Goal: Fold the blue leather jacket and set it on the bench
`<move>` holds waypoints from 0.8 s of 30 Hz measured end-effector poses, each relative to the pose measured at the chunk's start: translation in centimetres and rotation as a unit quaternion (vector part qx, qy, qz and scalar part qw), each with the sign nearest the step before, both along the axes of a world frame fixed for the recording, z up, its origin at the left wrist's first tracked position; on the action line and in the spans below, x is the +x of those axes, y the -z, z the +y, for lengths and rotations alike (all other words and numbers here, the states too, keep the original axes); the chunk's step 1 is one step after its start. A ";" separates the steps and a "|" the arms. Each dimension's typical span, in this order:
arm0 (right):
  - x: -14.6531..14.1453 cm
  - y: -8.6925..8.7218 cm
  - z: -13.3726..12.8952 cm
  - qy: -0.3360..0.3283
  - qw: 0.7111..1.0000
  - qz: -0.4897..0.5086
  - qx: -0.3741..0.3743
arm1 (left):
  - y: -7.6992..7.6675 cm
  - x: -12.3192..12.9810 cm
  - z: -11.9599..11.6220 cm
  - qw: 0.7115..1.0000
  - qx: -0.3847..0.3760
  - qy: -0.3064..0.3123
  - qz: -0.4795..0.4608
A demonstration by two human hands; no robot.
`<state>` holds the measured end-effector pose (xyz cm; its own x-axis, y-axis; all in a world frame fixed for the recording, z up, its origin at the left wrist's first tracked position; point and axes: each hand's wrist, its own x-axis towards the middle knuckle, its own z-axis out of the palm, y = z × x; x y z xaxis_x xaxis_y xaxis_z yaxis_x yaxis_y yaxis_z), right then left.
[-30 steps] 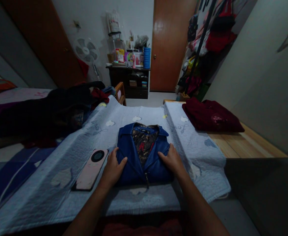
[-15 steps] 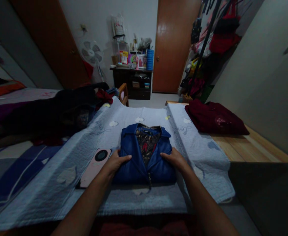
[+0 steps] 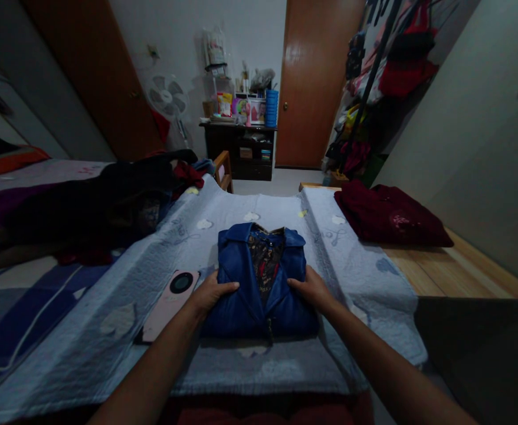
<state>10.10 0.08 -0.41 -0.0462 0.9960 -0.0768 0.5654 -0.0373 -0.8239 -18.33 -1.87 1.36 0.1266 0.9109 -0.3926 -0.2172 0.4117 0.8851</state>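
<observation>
A blue jacket (image 3: 239, 307), folded into a compact bundle, lies in front of me with its collar away from me. Its patterned dark lining shows at the neck, and a zipper pull hangs at the near edge. My left hand (image 3: 210, 293) grips its left side, thumb on top and the other fingers mostly hidden at the side. On the opposite side my right hand (image 3: 311, 288) holds it the same way. Just left of my left wrist a pink phone (image 3: 167, 307) with a round black camera ring lies on the pale blue quilted cover (image 3: 259, 378).
A folded maroon garment (image 3: 392, 215) rests at the right, partly over a wooden board (image 3: 458, 265). Dark clothes (image 3: 77, 200) are heaped at the left. Farther back stand a fan (image 3: 168, 97), a dark cabinet (image 3: 217, 147) and a wooden door (image 3: 305, 88).
Both hands keep their hold on the jacket's sides. Its sides look pressed in slightly near the collar, and the view has shifted a little.
</observation>
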 end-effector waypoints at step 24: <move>6.4 -7.8 0.2 0.021 0.989 0.110 0.097 | -7.5 8.3 -0.3 0.993 0.057 -0.077 -0.063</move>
